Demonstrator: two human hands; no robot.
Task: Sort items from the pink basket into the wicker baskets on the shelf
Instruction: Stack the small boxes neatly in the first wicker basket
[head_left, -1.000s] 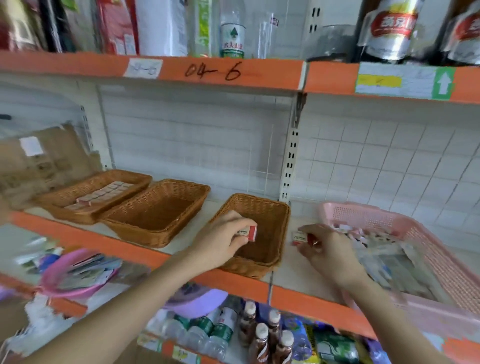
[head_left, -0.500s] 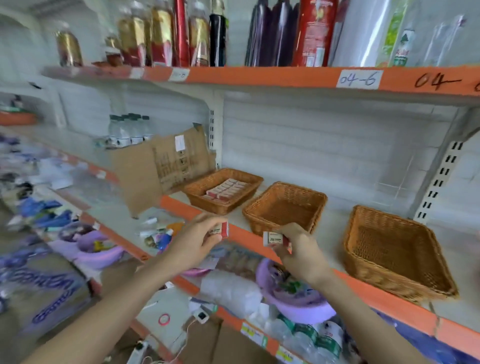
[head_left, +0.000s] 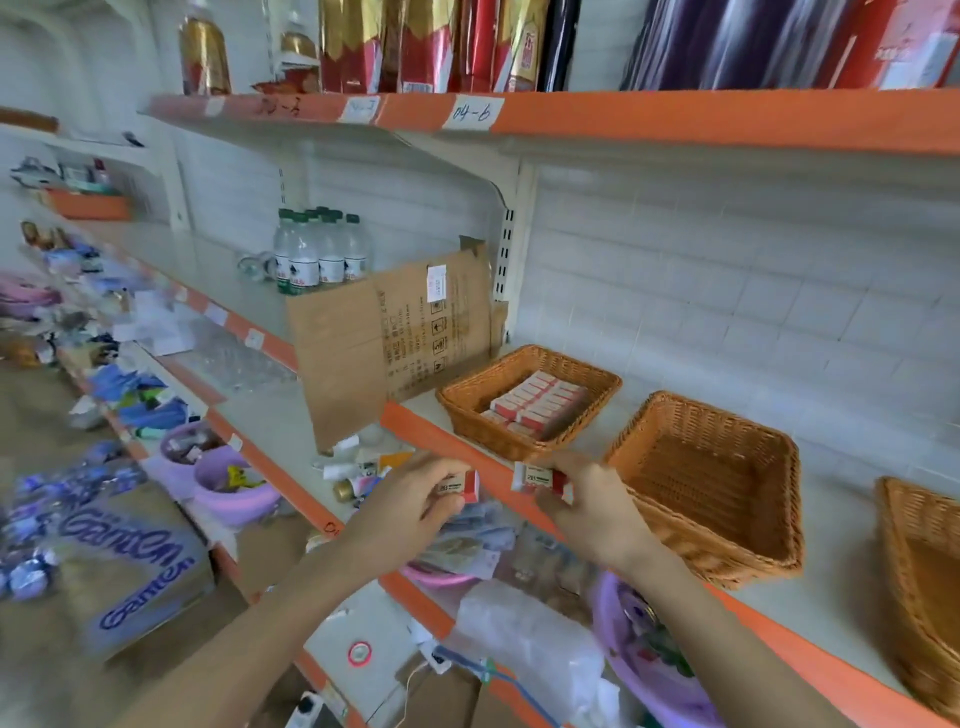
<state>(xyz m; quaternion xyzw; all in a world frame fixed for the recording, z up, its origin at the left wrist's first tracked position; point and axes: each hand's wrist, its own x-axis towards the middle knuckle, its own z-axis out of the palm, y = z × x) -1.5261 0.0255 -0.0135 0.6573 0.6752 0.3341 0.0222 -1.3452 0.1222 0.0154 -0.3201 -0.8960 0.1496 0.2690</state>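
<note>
Lilac tub (head_left: 236, 501): on the lower shelf at far left we see it holding a few small items, too blurred to name
Water bottles (head_left: 322, 254): we find a cluster of green-capped bottles standing upright at the back of the shelf bay to the left
Cardboard sheet (head_left: 395, 338): it leans upright just beside the left wicker basket, between that basket and the bottles
Left hand (head_left: 410, 504): we see thumb and fingers pinching the left box (head_left: 460, 486), a small white and red carton, in front of the orange shelf edge (head_left: 447, 447)
Left wicker basket (head_left: 483, 436): it sits on the shelf just behind both hands, and inside we count neat rows of red-and-white boxes (head_left: 535, 402) lying flat, filling its right-hand part
Right box (head_left: 537, 478): a matching carton marked 2B, held level just before the front rim of the left wicker basket, near the other carton but apart from it
Right hand (head_left: 592, 509): its curled fingers grasp the right box from the right
Middle wicker basket (head_left: 737, 551): we look straight down onto its woven floor
Right wicker basket (head_left: 914, 519): the frame edge cuts it, so we cannot tell its contents
</note>
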